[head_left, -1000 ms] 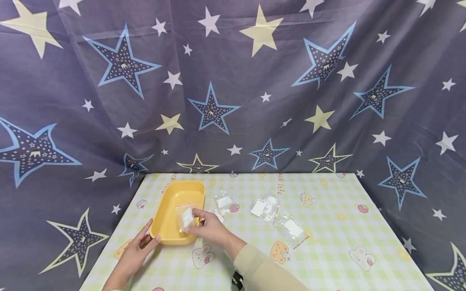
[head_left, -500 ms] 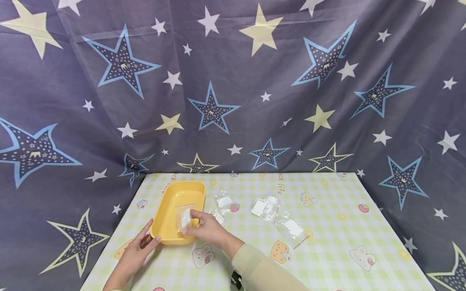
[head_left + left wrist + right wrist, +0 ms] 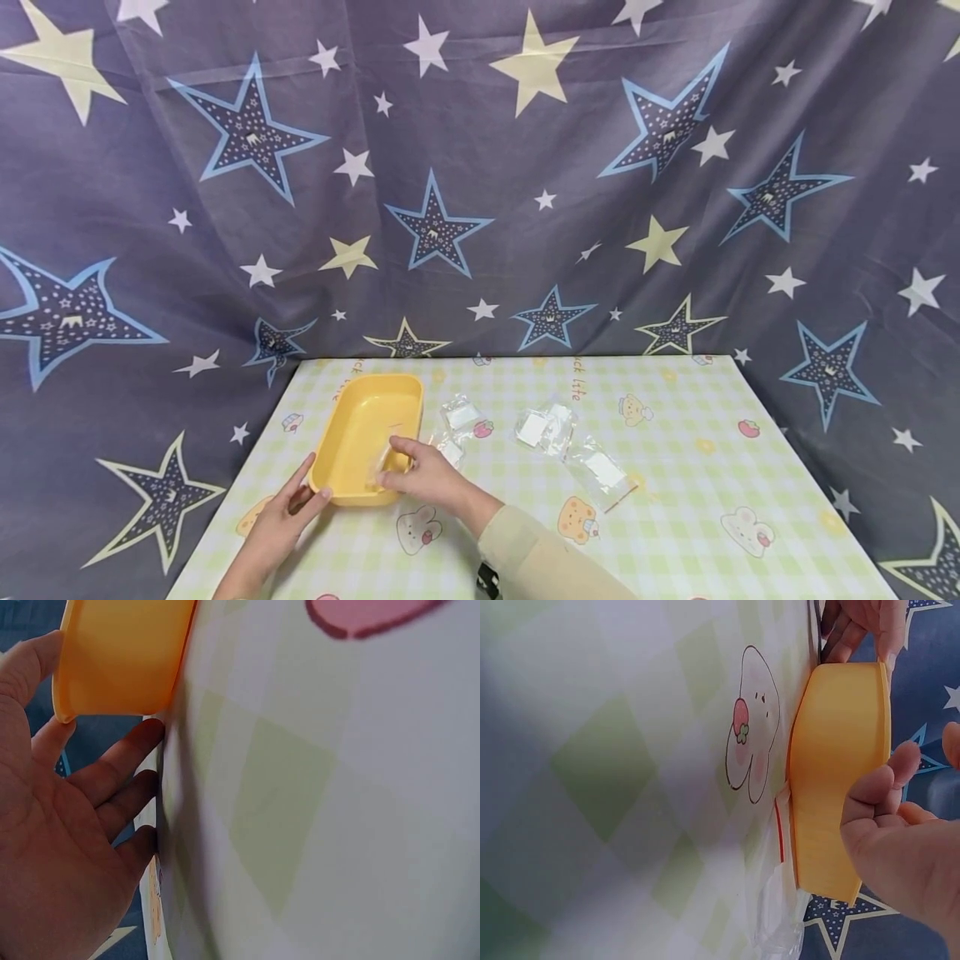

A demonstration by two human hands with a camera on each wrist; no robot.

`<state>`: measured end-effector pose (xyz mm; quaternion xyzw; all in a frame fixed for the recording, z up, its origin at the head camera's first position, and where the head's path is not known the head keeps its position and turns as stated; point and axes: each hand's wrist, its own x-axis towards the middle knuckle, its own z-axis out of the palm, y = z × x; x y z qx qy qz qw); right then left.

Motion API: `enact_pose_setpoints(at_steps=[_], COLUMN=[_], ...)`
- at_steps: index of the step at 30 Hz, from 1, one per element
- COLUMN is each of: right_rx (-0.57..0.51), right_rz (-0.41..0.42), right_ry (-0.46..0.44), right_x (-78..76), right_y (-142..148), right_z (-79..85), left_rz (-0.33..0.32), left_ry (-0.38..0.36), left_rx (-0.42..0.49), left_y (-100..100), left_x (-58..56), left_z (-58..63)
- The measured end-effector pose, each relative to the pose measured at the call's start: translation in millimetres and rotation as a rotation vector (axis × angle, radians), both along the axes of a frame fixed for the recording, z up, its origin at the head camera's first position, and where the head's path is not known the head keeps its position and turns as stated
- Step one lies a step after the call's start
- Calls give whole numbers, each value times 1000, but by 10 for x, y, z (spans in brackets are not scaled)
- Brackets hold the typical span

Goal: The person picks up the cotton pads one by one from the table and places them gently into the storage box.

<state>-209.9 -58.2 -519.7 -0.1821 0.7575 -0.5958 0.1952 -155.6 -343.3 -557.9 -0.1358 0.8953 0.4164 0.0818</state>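
Observation:
A yellow plastic tray stands at the left part of the table. My left hand rests against its near left corner, the thumb at the near side and fingers along the left side. In the left wrist view the left hand has loosely spread fingers, with the tray wall at the tips. Over the tray's right rim reaches my right hand, pinching a small clear zip bag, low inside the tray and partly hidden. The right wrist view shows the right hand bent over the rim; its bag is hidden there.
Close to the tray's right side lie two clear bags with white pieces, one farther back and one nearer. Farther right are overlapping bags and a larger bag. A star-patterned curtain hangs behind the checked table.
The right hand's pinched bag has tipped and sunk lower into the tray, so less of it shows. My left hand keeps its place at the corner.

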Motion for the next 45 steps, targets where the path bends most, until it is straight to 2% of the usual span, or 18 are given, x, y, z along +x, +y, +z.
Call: enact_pose_setpoints(at_steps=[8,20,34,45], right_rx=[28,39,-4,21], right_rz=[11,-3,16,-112], right_ry=[47,42,33,100], right_x=[19,4,25,-145], right_y=[-3,12,150,578], right_z=[19,-8,12,-90], left_rz=[1,6,20,17], left_ry=[1,-3,-19,-13], left_rx=[10,26,35,60], left_y=[-13,-3,-3,-4], left_x=[3,-7,-3,12], left_z=[-27,-42,-39,-19])
